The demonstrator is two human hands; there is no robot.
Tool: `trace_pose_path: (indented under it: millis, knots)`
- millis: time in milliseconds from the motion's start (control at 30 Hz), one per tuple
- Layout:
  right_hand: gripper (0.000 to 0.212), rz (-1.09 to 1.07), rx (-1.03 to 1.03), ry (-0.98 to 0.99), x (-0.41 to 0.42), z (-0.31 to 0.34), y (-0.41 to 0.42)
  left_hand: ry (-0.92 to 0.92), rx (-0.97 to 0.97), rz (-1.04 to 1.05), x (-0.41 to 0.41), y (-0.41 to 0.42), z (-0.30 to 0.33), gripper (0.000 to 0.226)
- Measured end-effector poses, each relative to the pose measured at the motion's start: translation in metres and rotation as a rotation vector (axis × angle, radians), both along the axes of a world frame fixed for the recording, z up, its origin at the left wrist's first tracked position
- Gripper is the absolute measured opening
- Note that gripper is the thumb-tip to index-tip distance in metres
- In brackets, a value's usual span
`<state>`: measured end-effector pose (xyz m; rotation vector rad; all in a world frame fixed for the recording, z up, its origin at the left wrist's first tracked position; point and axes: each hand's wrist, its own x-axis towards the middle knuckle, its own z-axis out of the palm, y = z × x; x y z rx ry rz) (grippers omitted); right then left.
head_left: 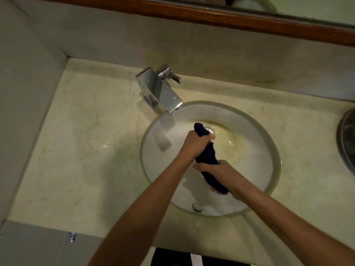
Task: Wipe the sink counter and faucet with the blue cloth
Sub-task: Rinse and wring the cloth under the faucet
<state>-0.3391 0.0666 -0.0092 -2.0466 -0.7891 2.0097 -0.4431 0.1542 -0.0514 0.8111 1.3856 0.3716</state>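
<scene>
The dark blue cloth [208, 156] is rolled into a thick twist above the round white sink basin [151, 166]. My left hand [195, 144] grips its far end near the drain. My right hand [221, 172] grips the near end, fingers curled round it. The chrome faucet [160, 91] with its lever stands at the back left of the basin, with water drops on its spout. The pale marble counter [86, 143] surrounds the basin.
A round metal object [347, 143] sits at the right edge of the counter. Walls close the counter at the left and back, under a wood-framed mirror [211, 14]. Yellowish stains mark the basin around the drain [209, 129]. An overflow fitting [197, 206] sits at the basin's near wall.
</scene>
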Motion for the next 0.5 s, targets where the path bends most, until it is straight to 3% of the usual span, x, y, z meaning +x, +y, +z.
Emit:
trace_pose_path:
  millis: [200, 333, 500]
  knots:
    - [0.028, 0.458, 0.116, -0.5, -0.025, -0.06, 0.023, 0.481, 0.142, -0.335, 0.01, 0.014, -0.048, 0.022]
    - [0.033, 0.49, 0.128, -0.545, -0.038, -0.072, 0.021, 0.606, 0.161, -0.431, 0.004, 0.013, -0.059, 0.023]
    - [0.032, 0.453, 0.118, -0.531, -0.04, -0.079, 0.009, 0.622, 0.189, -0.47, 0.003, 0.002, -0.065, 0.022]
